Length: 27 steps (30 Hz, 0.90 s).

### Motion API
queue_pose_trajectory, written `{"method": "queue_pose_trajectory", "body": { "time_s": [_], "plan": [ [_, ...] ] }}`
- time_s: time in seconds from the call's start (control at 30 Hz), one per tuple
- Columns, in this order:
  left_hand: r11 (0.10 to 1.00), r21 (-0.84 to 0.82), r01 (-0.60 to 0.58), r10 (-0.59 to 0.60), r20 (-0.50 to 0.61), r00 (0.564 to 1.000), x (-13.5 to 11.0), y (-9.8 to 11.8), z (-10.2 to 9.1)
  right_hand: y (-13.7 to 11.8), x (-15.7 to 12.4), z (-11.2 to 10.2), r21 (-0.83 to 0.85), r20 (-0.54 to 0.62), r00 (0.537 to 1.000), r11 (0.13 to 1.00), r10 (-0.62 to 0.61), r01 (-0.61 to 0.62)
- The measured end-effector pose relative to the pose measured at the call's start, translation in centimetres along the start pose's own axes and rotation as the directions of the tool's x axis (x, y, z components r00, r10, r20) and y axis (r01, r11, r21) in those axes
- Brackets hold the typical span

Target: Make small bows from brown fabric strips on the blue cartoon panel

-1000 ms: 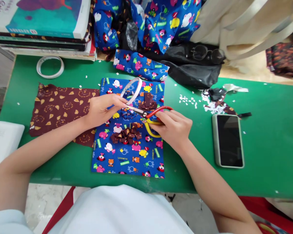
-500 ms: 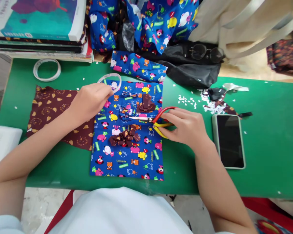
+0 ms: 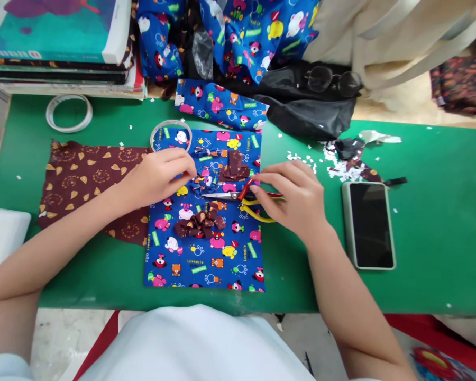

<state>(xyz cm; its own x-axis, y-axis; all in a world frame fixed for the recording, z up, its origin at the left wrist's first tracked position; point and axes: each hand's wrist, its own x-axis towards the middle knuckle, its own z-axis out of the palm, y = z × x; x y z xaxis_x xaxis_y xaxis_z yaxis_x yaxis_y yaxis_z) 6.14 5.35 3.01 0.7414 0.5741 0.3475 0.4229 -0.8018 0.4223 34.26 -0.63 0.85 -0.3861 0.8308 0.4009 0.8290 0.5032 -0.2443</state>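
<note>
A blue cartoon-print cloth (image 3: 206, 254) lies flat on the green table (image 3: 432, 254). On it sit a heap of folded brown pieces (image 3: 200, 222), a stack of brown squares (image 3: 234, 165) and small blue folded pieces (image 3: 204, 182). My left hand (image 3: 156, 177) rests at the cloth's left edge, fingers curled together and pointing at the blue pieces; what they pinch is hidden. My right hand (image 3: 297, 198) is closed over the red and yellow handles of the scissors (image 3: 226, 196), whose blades lie on the cloth. A tape ring (image 3: 170, 136) lies at the cloth's top left corner.
A brown patterned cloth (image 3: 83, 180) lies to the left and a phone (image 3: 368, 225) to the right. Paper scraps (image 3: 341, 164), a black bag with glasses (image 3: 325, 100), a second tape ring (image 3: 69, 112), stacked books (image 3: 59, 47) and more blue fabric (image 3: 222, 106) line the back.
My left hand carried the tape ring from the scissors to the cloth's top left corner, let it go and came back to the centre. The scissors came down flat onto the cloth.
</note>
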Motion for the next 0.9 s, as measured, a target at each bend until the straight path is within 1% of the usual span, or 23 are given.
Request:
{"method": "queue_pose_trajectory", "body": {
  "time_s": [0.07, 0.13, 0.2, 0.3, 0.37, 0.43, 0.57, 0.67, 0.8, 0.9],
  "plan": [
    [0.993, -0.113, 0.019, -0.025, -0.051, 0.998, 0.0, 0.7, 0.5, -0.6, 0.6, 0.7, -0.009, -0.047, 0.995, 0.997, 0.082, -0.083],
    [0.978, -0.207, 0.027, -0.050, -0.104, 0.993, -0.1, 1.5, 1.1, -1.0, 1.2, 1.5, 0.009, -0.065, 0.990, 0.992, 0.123, -0.122],
    [0.964, -0.265, 0.017, -0.059, -0.154, 0.986, -0.3, 2.1, 1.7, -1.3, 1.7, 2.2, 0.034, -0.053, 0.991, 0.992, 0.124, -0.122],
    [0.950, -0.314, 0.011, -0.079, -0.206, 0.975, -0.5, 2.3, 2.5, -1.4, 2.1, 2.8, 0.063, -0.006, 0.992, 0.990, 0.123, -0.122],
    [0.942, -0.334, 0.031, -0.104, -0.202, 0.974, -0.6, 2.2, 2.8, -1.4, 2.1, 2.9, 0.070, 0.019, 0.989, 0.987, 0.143, -0.144],
    [0.934, -0.353, 0.059, -0.127, -0.174, 0.977, -0.6, 2.1, 2.9, -1.4, 2.1, 2.9, 0.061, 0.033, 0.987, 0.985, 0.160, -0.161],
    [0.919, -0.380, 0.104, -0.175, -0.157, 0.972, -0.5, 1.9, 2.8, -1.8, 2.1, 2.8, 0.010, 0.024, 0.988, 0.988, 0.156, -0.156],
    [0.913, -0.391, 0.120, -0.190, -0.147, 0.971, -0.4, 2.0, 2.7, -2.1, 2.1, 3.0, -0.014, -0.004, 0.987, 0.987, 0.162, -0.162],
    [0.898, -0.420, 0.132, -0.198, -0.119, 0.973, -0.4, 1.9, 2.7, -2.2, 2.2, 3.4, 0.017, -0.037, 0.981, 0.981, 0.192, -0.191],
    [0.894, -0.431, 0.122, -0.190, -0.118, 0.975, -0.4, 1.7, 2.8, -2.3, 2.2, 3.4, 0.067, -0.118, 0.967, 0.973, 0.227, -0.220]
  ]
}}
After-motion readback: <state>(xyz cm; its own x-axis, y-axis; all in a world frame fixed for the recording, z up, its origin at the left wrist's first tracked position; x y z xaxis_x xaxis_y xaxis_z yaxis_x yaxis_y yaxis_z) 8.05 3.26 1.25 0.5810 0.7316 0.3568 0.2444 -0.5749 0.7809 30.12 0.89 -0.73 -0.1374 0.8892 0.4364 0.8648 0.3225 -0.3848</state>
